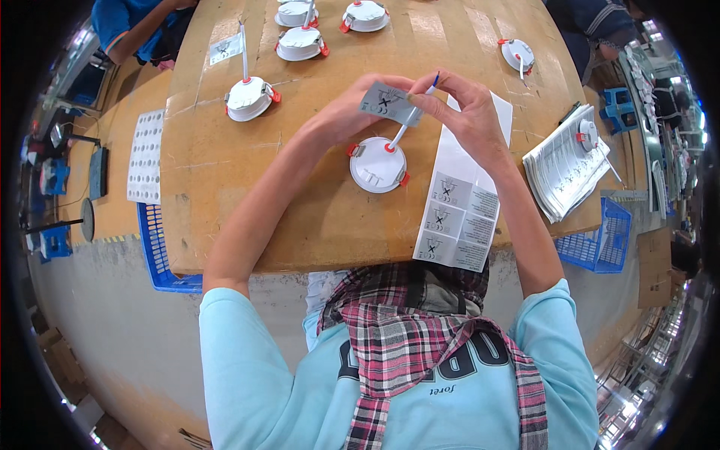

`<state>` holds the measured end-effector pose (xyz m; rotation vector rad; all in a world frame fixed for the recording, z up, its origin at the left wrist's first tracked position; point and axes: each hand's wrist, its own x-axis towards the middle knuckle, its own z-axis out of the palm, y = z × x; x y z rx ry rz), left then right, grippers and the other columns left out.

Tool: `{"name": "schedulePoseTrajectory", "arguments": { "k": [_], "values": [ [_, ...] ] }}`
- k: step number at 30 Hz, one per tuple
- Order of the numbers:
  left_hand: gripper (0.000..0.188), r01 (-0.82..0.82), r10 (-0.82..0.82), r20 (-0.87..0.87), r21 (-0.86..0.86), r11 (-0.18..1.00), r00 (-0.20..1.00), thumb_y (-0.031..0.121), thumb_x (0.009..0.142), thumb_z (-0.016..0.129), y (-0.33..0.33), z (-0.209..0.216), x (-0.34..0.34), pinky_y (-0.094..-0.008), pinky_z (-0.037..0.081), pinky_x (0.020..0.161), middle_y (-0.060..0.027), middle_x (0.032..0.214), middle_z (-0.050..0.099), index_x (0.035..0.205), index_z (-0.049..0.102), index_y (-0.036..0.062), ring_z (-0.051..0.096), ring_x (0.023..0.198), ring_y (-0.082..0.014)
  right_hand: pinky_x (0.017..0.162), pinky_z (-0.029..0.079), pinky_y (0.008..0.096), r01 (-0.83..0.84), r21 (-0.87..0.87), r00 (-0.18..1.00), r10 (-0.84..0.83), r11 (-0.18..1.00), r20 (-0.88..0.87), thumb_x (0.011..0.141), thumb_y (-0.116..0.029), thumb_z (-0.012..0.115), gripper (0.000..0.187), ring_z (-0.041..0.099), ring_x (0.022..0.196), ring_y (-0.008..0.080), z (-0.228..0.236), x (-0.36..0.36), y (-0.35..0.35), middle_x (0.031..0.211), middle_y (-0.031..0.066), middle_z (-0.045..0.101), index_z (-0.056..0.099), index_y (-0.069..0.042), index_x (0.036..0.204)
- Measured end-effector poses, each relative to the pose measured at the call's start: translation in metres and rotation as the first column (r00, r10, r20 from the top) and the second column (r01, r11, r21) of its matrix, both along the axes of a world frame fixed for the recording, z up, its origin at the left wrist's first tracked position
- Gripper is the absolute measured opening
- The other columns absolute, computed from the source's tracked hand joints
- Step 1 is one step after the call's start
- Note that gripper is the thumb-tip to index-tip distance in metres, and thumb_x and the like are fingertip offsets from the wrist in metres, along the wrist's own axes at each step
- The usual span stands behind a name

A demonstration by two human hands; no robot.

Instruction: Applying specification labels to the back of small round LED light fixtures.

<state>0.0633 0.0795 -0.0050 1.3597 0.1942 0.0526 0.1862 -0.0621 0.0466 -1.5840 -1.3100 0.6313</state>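
A round white downlight (377,171) with red-tipped spring clips lies on the table in front of me. Its white cable (400,138) rises from a red grommet up to my hands. A silver-grey printed sticker (382,103) is held at the cable, its right end against it. My left hand (352,105) has its fingers closed behind the sticker, partly hidden by it. My right hand (472,116) pinches the cable near its blue tip, thumb at the sticker's edge. Below my right forearm lies a white sticker sheet (463,201), several printed labels still on it.
Another downlight (247,100) at left has a sticker on its cable. More downlights (300,45) stand at the far side, one (517,55) at far right. A stack of sheets (562,169) carries a downlight. Blue crates (159,255) flank the table. A co-worker (139,30) sits far left.
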Motion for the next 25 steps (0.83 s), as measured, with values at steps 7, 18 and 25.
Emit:
{"name": "schedulePoseTrajectory", "arguments": {
  "k": [7, 18, 25],
  "values": [
    [0.047, -0.273, 0.316, 0.093, -0.315, 0.909, 0.944, 0.007, 0.084, 0.049, 0.016, -0.009, -0.037, -0.0339, 0.039, 0.103, -0.0163, 0.125, 0.053, 0.128, 0.044, -0.0101, 0.05, 0.118, -0.0211, 0.081, 0.042, 0.0279, 0.046, 0.052, 0.999, -0.046, 0.998, -0.007, 0.085, -0.02, 0.066, 0.016, 0.056, 0.077, 0.0102, -0.008, 0.008, -0.004, 0.072, 0.0022, 0.06, 0.065, -0.004, 0.086],
    [0.022, -0.246, 0.248, -0.015, 0.063, 0.967, 0.969, 0.014, 0.087, 0.064, -0.035, -0.001, -0.044, -0.0243, 0.05, 0.075, -0.0058, 0.088, 0.067, 0.101, 0.064, -0.0022, 0.061, 0.081, -0.0094, 0.078, 0.044, 0.0289, 0.01, 0.021, 0.998, -0.012, 1.0, 0.063, 0.082, -0.022, 0.068, 0.022, 0.057, 0.08, 0.0132, -0.002, 0.005, -0.003, 0.078, 0.0033, 0.061, 0.065, -0.004, 0.094],
    [0.027, -0.352, 0.364, -0.037, 0.175, 0.919, 0.931, 0.02, 0.086, 0.066, -0.048, -0.004, -0.045, -0.0234, 0.049, 0.077, -0.0048, 0.089, 0.067, 0.104, 0.063, -0.0001, 0.062, 0.083, -0.0096, 0.084, 0.043, 0.0309, 0.058, -0.151, 0.971, -0.021, 0.987, 0.238, 0.078, -0.027, 0.072, 0.043, 0.058, 0.089, 0.0148, -0.002, 0.013, -0.007, 0.096, 0.0035, 0.063, 0.063, -0.01, 0.116]
  ]
}}
